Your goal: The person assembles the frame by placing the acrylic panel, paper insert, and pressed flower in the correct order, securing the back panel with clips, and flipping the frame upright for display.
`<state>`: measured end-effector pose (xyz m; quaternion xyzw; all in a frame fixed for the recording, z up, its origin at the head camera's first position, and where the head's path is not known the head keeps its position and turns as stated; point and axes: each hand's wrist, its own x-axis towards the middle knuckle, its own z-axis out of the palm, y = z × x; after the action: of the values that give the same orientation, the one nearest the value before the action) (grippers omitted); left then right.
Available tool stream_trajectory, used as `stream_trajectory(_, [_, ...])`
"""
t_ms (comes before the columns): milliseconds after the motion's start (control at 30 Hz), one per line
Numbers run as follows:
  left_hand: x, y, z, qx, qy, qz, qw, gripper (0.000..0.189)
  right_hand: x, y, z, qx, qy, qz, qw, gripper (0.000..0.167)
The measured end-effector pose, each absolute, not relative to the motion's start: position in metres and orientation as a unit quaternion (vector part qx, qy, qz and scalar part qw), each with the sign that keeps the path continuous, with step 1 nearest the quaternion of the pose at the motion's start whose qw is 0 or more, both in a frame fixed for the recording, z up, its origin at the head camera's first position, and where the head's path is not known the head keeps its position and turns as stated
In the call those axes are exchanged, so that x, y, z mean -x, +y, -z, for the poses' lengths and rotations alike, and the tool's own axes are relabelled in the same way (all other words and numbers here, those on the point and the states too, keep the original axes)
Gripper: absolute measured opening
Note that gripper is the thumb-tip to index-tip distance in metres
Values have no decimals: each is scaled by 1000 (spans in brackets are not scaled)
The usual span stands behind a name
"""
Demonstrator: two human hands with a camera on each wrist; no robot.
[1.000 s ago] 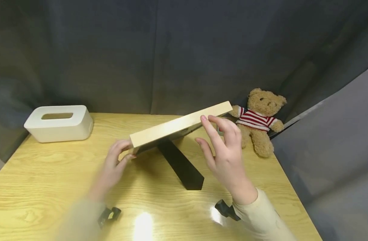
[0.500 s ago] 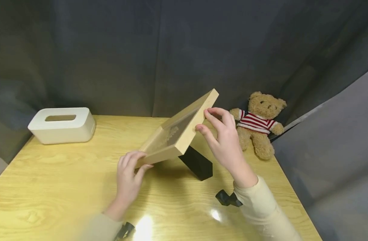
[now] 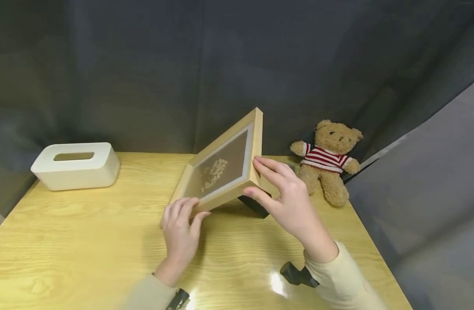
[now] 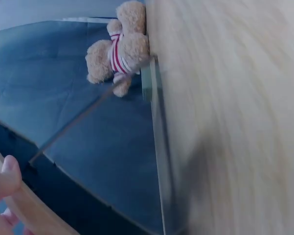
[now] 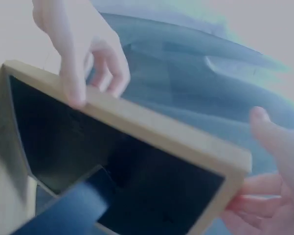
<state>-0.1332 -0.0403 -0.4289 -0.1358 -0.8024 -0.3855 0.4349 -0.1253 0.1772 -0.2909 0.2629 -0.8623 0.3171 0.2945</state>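
Observation:
A light-wood picture frame [image 3: 221, 168] with a pale mat and a dried-flower-like motif leans back on the table, its face turned up and to the left. Its black back panel [image 5: 137, 171] and dark fold-out stand [image 5: 63, 210] show in the right wrist view. My left hand [image 3: 182, 228] pinches the near edge, fingers over the front, thumb on the back side. My right hand [image 3: 287, 198] touches the right side with extended fingers [image 5: 254, 196]; its thumb is spread apart from them beside the near corner. Part of the stand [image 3: 256, 206] peeks out beneath the frame.
A white tissue box [image 3: 76, 165] stands at the back left of the wooden table [image 3: 85, 241]. At the back right sits a teddy bear [image 3: 330, 159] in a striped shirt, with a small greenish block [image 4: 149, 83] beside it. A dark curtain [image 3: 144, 77] hangs behind.
The frame has turned from its edge-on, back-showing pose so its front now shows, and its stand has swung behind it. My left hand moved right and nearer; the right hand came onto the side.

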Motion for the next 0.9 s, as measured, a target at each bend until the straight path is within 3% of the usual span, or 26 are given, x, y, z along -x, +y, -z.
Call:
stream_trajectory(133, [133, -31, 424, 134, -803, 399, 423, 37, 125, 178, 296, -252, -879, -286, 287, 78])
stream_trajectory(533, [125, -2, 411, 159, -811, 424, 371, 33, 157, 212, 296, -256, -845, -370, 288, 60])
stream_trajectory(900, [124, 22, 396, 196, -840, 417, 285, 17, 184, 223, 304, -172, -800, -501, 281, 39])
